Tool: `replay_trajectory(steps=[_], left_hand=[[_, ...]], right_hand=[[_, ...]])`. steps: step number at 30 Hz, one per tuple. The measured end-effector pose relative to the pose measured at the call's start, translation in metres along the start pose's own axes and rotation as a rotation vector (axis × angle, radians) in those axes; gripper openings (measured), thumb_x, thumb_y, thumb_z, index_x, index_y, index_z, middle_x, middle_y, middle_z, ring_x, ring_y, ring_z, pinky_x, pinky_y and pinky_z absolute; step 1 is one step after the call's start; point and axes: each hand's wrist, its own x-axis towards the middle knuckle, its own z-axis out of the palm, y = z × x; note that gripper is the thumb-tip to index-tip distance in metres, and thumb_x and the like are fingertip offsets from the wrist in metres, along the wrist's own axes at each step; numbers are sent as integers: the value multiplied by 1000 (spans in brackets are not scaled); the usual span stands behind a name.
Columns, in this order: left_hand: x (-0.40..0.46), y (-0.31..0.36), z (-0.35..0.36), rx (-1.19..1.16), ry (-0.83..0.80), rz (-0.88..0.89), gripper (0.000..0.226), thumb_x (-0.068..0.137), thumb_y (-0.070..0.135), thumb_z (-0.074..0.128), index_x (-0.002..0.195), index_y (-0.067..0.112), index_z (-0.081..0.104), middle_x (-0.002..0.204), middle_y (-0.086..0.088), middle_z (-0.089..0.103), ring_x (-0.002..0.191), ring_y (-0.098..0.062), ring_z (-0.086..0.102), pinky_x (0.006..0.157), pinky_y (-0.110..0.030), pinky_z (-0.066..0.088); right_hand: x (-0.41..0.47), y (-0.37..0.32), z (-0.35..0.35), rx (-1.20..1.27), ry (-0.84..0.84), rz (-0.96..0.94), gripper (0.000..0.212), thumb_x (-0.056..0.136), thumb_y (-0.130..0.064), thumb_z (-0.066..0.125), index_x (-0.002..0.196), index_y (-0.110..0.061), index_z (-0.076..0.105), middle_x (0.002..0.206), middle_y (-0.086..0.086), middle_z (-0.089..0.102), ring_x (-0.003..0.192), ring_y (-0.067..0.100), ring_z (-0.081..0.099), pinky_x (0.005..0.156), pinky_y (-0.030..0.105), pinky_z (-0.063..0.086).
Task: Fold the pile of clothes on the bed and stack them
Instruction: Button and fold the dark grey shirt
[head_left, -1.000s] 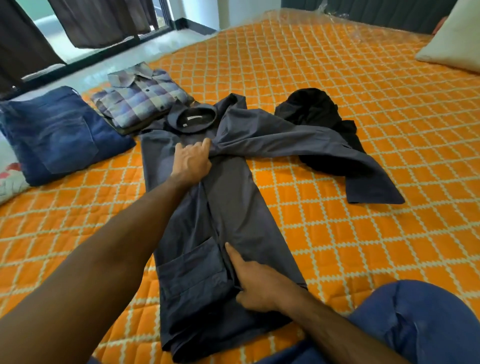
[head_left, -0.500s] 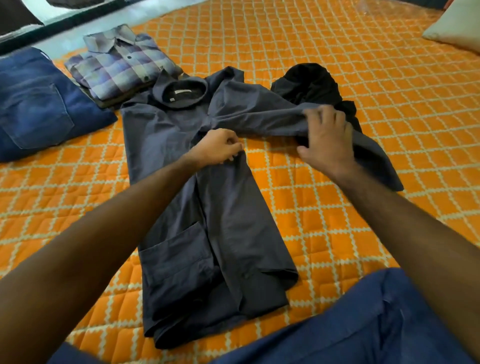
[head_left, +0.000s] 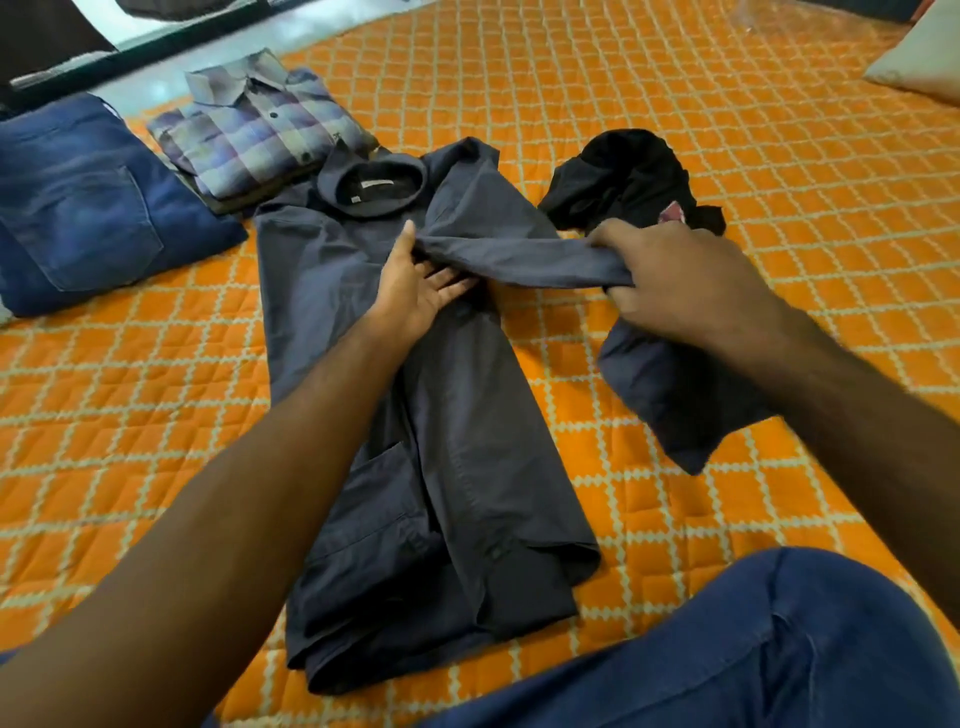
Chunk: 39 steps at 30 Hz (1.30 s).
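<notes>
Grey shirt (head_left: 426, 415) lay flat, mid-bed, on orange quilt (head_left: 675, 130). Right hand (head_left: 680, 275) clenched round its sleeve (head_left: 524, 257); left hand (head_left: 415, 286) pressed flat, fingers straight, on chest. Plaid shirt (head_left: 249, 130), jeans (head_left: 88, 202) folded nearby; black garment (head_left: 623, 171) crumpled.

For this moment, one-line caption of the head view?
Right hand grips the grey shirt sleeve; left hand flat on its chest.

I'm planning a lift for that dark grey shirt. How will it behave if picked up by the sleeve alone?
Probably floppy: the sleeve sags between the left hand and the right hand, and its cuff droops below the grip. The dark grey shirt looks thin and light, so its folded body would likely unfold and trail.
</notes>
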Motion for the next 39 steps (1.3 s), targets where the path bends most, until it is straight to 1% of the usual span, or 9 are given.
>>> replay_trajectory(steps=[4, 7, 10, 14, 22, 28, 32, 36, 39], left_hand=[[-1, 14, 7, 29, 127, 35, 37, 100, 38, 59, 117, 5, 62, 107, -13, 69, 89, -26, 70, 72, -40, 62], [-3, 23, 1, 223, 213, -3, 37, 90, 32, 65, 113, 2, 70, 101, -13, 75, 91, -28, 73, 81, -40, 63], [15, 34, -24, 388, 311, -10, 51, 66, 19, 68, 113, -1, 69, 105, -19, 71, 98, -35, 69, 87, -47, 60], [-5, 58, -29, 500, 316, -9, 6, 80, 6, 54, 84, 10, 52, 87, -14, 52, 67, -23, 54, 56, -31, 53], [-11, 71, -28, 825, 264, 118, 35, 102, 30, 57, 128, 9, 48, 112, -14, 63, 83, -30, 69, 49, -38, 59], [27, 79, -42, 1535, 211, 349, 15, 91, 40, 72, 91, 25, 70, 87, 2, 72, 76, -18, 69, 64, -37, 59], [32, 89, -62, 1538, 130, 355, 11, 91, 26, 74, 89, 16, 69, 79, 1, 70, 70, -15, 69, 60, -31, 57], [34, 98, -84, 1449, 105, 323, 6, 94, 19, 69, 91, 15, 66, 66, 0, 71, 46, -12, 64, 41, -21, 45], [39, 100, -97, 1580, 156, 293, 13, 98, 23, 60, 85, 23, 62, 67, 3, 72, 60, -16, 67, 57, -33, 55]], right_hand=[[-21, -65, -33, 299, -577, -189, 86, 86, -65, 66, 154, -30, 27, 150, 4, 50, 124, 29, 60, 101, 47, 51], [-26, -73, -33, 763, -1034, -140, 74, 90, -53, 69, 152, -36, 34, 135, 7, 61, 100, 28, 74, 84, 46, 62], [-8, -52, 4, 1019, -671, 17, 27, 101, -35, 62, 115, -12, 63, 104, 12, 75, 79, 24, 75, 66, 37, 61], [45, -33, 57, 1168, -184, 363, 10, 100, -20, 62, 105, -13, 57, 103, 11, 67, 85, 19, 65, 71, 36, 57], [189, -36, 80, 1285, -162, 463, 57, 98, -43, 64, 141, -6, 52, 138, 5, 56, 123, 25, 55, 102, 44, 48], [249, -47, 88, 1424, -222, 450, 33, 92, -31, 76, 115, -9, 69, 112, 7, 72, 92, 22, 70, 61, 31, 57], [278, -59, 82, 1502, -298, 334, 27, 95, -27, 72, 117, -10, 69, 110, 5, 71, 97, 23, 69, 76, 38, 61], [307, -83, 102, 1493, -224, 340, 11, 100, -8, 62, 107, 0, 64, 97, 12, 68, 85, 26, 67, 63, 32, 57], [318, -100, 119, 1409, -144, 361, 14, 99, -9, 64, 111, -3, 63, 95, 10, 68, 83, 24, 67, 63, 33, 54]])
